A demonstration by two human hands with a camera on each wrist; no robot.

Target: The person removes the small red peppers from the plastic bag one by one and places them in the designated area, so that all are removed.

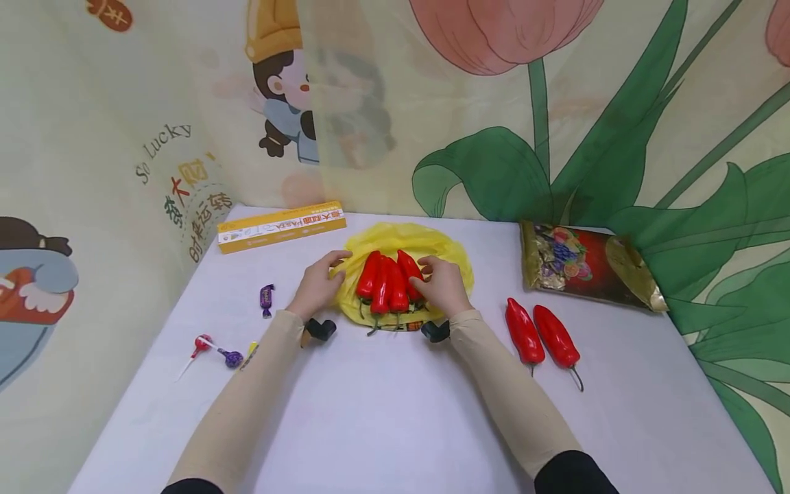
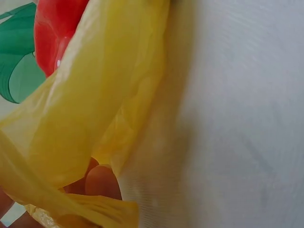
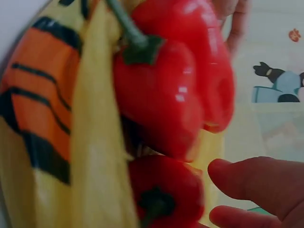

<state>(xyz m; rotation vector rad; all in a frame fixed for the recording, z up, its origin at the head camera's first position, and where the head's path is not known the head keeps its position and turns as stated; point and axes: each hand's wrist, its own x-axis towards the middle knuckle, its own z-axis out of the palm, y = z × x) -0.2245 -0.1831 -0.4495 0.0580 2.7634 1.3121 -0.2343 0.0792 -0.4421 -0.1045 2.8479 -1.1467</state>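
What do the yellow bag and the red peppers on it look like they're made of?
Yellow bag: thin plastic film, it seems; translucent and crinkled in the left wrist view, where the left hand pinches it. Red peppers: glossy and smooth with sharp highlights; real or plastic replicas, I cannot tell.

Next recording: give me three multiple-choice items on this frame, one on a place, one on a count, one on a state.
1. Where does the pasta box lie?
A. far left of the table
B. near right corner
C. on the candy bag

2. How many red peppers lie apart, right of the yellow bag?
A. none
B. two
C. five

3. What is the left hand doing?
A. lying flat on the table
B. gripping a lollipop
C. holding the yellow bag's edge

Answers: 1 A, it lies at the back left; 2 B, a pair lies side by side; 3 C, the left wrist view shows fingers behind yellow plastic.
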